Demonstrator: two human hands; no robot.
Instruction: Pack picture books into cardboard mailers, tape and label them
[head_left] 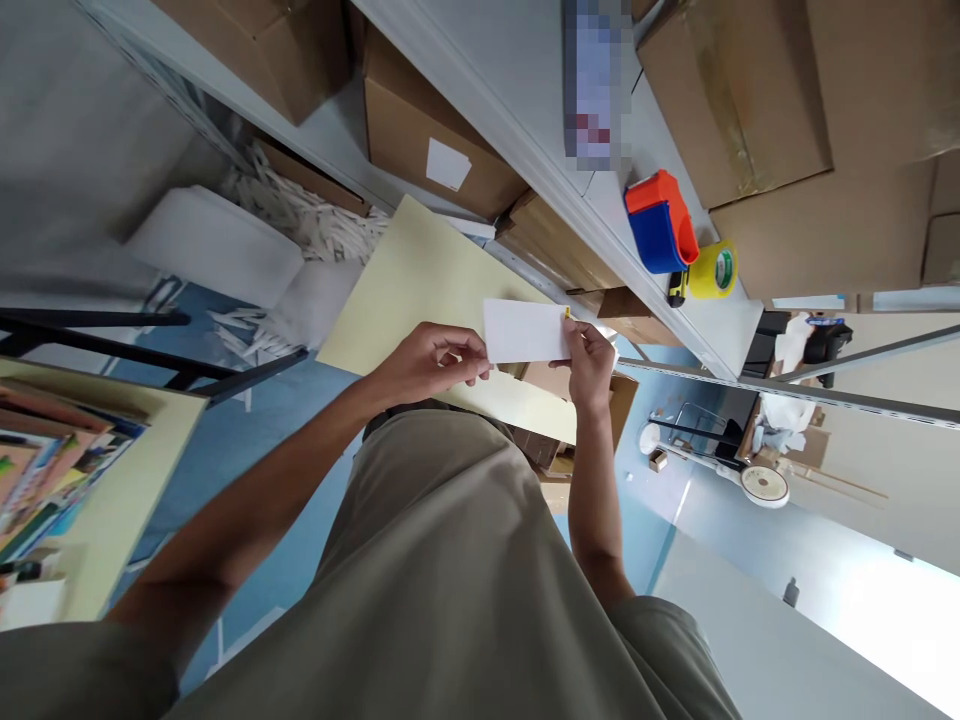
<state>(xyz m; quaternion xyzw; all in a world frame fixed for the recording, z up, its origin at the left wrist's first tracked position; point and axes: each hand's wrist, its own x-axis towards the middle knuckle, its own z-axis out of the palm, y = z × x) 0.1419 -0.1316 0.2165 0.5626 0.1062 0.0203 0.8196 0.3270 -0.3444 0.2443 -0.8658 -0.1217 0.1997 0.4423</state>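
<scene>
Head view, looking down past my chest: a white paper strip [525,331] sits just above centre, stretched flat between my two hands. My left hand [427,365] pinches its left end, fingers curled and thumb closed over the short edge, so the strip cannot sag. My right hand [590,358] has the right end at about three o'clock from the strip's middle, closed around it, with a small yellow tab [568,312] poking up at its fingertips (whether that is part of the strip or something separate, I cannot tell). Holding both ends keeps the paper taut and level in front of me.

Directly behind the strip lies a pale yellow board [420,290], tilted, giving a plain backing. At one o'clock, on the grey shelf [525,130], a blue and orange tape dispenser [660,220] and a yellow tape roll [716,270] sit touching. Cardboard boxes [435,140] fill the shelves at twelve. At ten o'clock a heap of white strips [315,215] lies loose.
</scene>
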